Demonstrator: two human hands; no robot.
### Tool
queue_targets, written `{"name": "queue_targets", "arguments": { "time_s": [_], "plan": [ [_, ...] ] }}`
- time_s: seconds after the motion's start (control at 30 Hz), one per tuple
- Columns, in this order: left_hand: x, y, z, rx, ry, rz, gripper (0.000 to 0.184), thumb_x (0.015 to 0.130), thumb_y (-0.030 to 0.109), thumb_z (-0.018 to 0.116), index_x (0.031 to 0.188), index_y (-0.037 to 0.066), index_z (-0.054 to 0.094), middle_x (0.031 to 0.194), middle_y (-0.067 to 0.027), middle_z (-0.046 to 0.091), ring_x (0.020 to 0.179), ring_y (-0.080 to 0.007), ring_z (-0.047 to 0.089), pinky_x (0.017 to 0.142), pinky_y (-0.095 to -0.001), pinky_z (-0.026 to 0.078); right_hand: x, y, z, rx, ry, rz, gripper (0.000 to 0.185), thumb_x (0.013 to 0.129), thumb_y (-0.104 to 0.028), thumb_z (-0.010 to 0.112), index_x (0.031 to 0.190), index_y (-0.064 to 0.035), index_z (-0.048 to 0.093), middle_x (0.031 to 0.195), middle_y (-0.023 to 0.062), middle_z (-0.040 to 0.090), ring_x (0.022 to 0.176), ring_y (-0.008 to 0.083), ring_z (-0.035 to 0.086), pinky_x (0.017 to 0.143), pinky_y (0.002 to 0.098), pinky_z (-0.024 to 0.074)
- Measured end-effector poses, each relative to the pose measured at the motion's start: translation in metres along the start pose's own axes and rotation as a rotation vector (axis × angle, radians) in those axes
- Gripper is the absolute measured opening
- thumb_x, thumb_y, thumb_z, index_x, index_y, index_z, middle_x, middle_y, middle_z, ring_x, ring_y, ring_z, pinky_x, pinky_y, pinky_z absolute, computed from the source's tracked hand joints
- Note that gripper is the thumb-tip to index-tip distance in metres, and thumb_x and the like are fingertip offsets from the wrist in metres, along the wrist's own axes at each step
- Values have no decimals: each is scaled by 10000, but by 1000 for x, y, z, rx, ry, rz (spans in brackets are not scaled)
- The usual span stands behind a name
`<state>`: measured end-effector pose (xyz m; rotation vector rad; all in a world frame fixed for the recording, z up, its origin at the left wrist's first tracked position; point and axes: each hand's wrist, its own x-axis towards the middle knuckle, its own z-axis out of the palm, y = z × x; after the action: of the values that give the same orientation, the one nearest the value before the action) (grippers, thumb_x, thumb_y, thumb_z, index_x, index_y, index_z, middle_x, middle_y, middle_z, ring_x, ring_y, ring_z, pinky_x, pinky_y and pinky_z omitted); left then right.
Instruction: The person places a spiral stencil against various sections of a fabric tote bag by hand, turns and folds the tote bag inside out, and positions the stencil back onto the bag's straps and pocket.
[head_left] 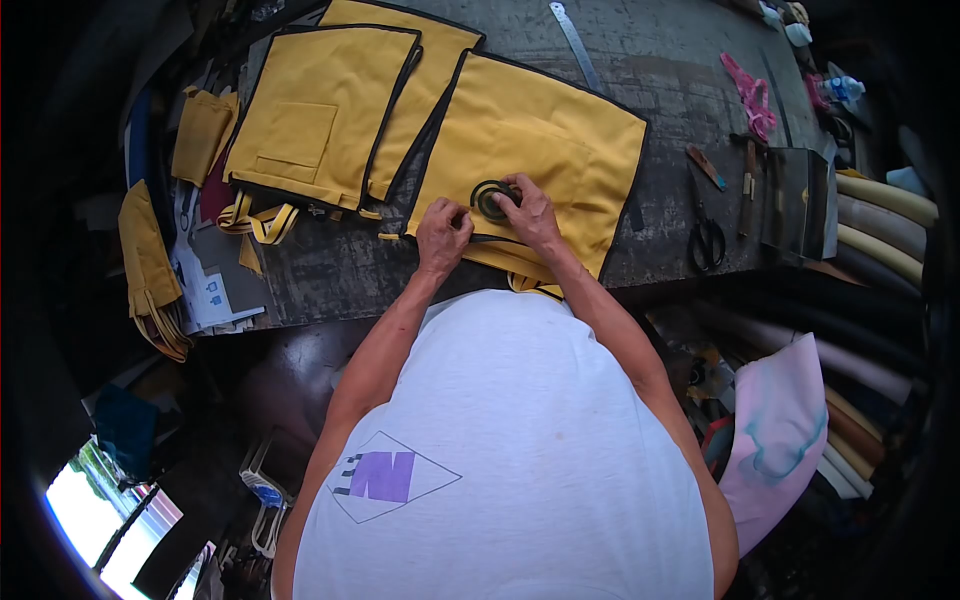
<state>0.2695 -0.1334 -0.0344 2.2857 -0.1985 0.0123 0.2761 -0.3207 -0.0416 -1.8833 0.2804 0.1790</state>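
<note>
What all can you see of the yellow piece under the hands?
The yellow piece looks like fabric, roughly rectangular, with black edging and slight creases. It lies askew on the scuffed table beside other yellow pieces. The left hand is by its near left corner; the right hand holds a dark coil over it. A yellow strap shows at its near edge.

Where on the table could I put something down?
The table looks bare between the metal ruler and the pink strip, and between the rightmost yellow piece and the black scissors. It's crowded on the left: papers and overlapping yellow panels.
</note>
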Motion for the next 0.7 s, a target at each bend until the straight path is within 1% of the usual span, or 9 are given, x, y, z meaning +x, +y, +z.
{"name": "queue_targets", "arguments": {
  "time_s": [0.03, 0.13, 0.23, 0.33, 0.43, 0.53, 0.57, 0.7],
  "plan": [
    [0, 0, 0, -11, -5, -17, 65, 799, 83, 704, 825, 27, 680, 838, -115, 625, 830, -319, 634, 725, -420, 509, 0, -1, 0, -12, -4, -3, 364, 877, -235, 732, 1144, -12, 625, 914, 192, 721, 853, 301, 716, 772, 376, 552],
    [-1, 0, 0, -29, -1, -19, 69, 800, 81, 700, 820, 24, 667, 835, -121, 622, 823, -317, 633, 715, -414, 509, 0, 0, 0, -3, -10, -7, 367, 875, -235, 733, 1145, -11, 624, 921, 197, 720, 858, 310, 715, 776, 380, 552],
    [-2, 2, -5, -72, -22, -18, 83, 792, 69, 693, 831, 21, 637, 820, -120, 613, 819, -322, 627, 740, -424, 501, 0, 2, 1, 3, 2, -21, 366, 876, -229, 733, 1135, 5, 626, 900, 185, 718, 848, 280, 715, 771, 366, 551],
    [-14, 6, -27, -29, -139, 14, 104, 775, 42, 681, 845, 25, 606, 885, -114, 633, 894, -308, 632, 866, -442, 493, 4, 8, -14, 143, -13, 53, 346, 915, -206, 712, 1165, 11, 610, 900, 129, 726, 839, 197, 709, 738, 317, 546],
    [-35, 6, -50, 91, -173, 256, 152, 746, -4, 671, 871, 41, 595, 1060, -116, 676, 1125, -293, 635, 1038, -467, 437, -12, 1, -63, 426, 115, 132, 338, 956, -187, 687, 1212, 7, 580, 924, 74, 724, 842, 116, 687, 713, 259, 529],
    [-57, 1, -55, 73, -212, 286, 133, 749, 7, 671, 847, 48, 592, 1203, -117, 654, 1307, -302, 543, 1164, -514, 308, -44, 19, -117, 394, 200, 206, 336, 978, -171, 670, 1245, -2, 554, 957, 47, 720, 845, 90, 677, 712, 226, 517],
    [-63, -1, -57, 75, -228, 284, 132, 749, 4, 667, 846, 52, 592, 1246, -122, 648, 1380, -319, 487, 1182, -509, 287, -55, 26, -128, 391, 199, 206, 336, 976, -167, 672, 1242, 0, 555, 956, 48, 719, 845, 89, 675, 713, 226, 516],
    [-74, 0, -55, 95, -213, 280, 128, 751, 0, 659, 848, 53, 594, 1238, -123, 652, 1372, -320, 494, 1175, -515, 295, -86, 49, -136, 380, 155, 188, 328, 973, -150, 675, 1235, 9, 559, 939, 50, 718, 841, 84, 668, 715, 220, 513]
  ]
}}
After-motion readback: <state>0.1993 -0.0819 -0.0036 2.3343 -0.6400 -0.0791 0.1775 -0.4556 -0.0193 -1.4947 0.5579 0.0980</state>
